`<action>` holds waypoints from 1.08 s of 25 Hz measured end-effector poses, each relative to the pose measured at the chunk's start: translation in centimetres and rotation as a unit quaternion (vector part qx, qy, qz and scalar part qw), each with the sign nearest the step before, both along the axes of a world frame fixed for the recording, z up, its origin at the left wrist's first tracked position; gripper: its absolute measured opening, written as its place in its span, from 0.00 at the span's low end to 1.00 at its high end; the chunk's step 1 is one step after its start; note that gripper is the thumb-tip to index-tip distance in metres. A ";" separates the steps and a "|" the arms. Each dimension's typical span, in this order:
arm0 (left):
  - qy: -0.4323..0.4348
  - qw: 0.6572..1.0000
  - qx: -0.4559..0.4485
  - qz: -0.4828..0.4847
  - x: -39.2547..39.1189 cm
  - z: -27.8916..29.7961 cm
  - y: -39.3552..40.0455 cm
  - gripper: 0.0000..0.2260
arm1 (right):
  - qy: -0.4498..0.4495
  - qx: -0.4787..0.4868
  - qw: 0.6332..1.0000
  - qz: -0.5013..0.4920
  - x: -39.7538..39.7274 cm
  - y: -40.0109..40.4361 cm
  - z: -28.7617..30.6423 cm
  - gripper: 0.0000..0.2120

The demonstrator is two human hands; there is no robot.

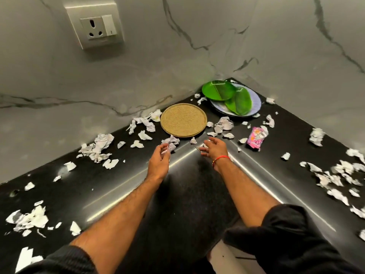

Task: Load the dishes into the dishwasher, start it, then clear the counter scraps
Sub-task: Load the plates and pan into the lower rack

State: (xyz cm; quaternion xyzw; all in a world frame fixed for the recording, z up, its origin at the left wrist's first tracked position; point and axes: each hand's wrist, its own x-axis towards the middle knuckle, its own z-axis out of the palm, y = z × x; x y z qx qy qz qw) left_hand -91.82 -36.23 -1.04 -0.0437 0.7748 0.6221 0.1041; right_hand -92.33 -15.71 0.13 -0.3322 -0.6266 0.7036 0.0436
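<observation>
Black polished counter (59, 194) wrapping an inside corner, steel trim strip along its front edge catching glare; grey-white marble-look walls (177, 46) with dark veining rise behind both runs; a wall socket (94, 26) with a white switch sits high on the left wall, no lettering I can read on it; torn white paper scraps (98, 147) strewn over both runs, thick along the left run near the wall, more down at the near-left edge and along the far-right run; at the back corner a green plate (217, 90) overlaps a green leaf-shaped dish (238, 104), both on a pale blue-white plate (255, 99) close to the walls; just left of them, near the left wall, a round woven tan mat (183, 120); a pink wrapper (254, 139) lies right of my hands towards the front edge, printing on it too blurred to read; my left hand (159, 162) is at the front edge below the mat, fingers curled and pinching a crumpled scrap (170, 143); my right hand (214, 147) hovers just beside it over the trim, fingers spread and loosely bent, gripping nothing that I can make out; red thread band (220, 159) on the right wrist; dark sleeves (286, 244) pushed up both forearms.
</observation>
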 end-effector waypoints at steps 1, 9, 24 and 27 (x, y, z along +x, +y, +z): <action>-0.005 1.000 -0.004 0.012 -1.2 -0.1 0.5 0.13 | -0.016 -0.009 1.000 -0.007 -2.2 0.6 -0.7 0.15; -0.011 0.992 -0.048 0.114 -5.7 -1.4 3.6 0.14 | -0.116 0.115 0.987 0.010 -11.6 3.0 -4.2 0.15; 0.014 0.990 -0.043 0.132 -1.1 -0.3 0.4 0.12 | -0.048 0.183 0.978 -0.089 -5.3 5.3 -1.3 0.13; 0.011 0.995 0.013 0.100 0.9 1.0 0.3 0.10 | -0.022 0.131 0.979 -0.156 -0.4 6.2 -0.2 0.14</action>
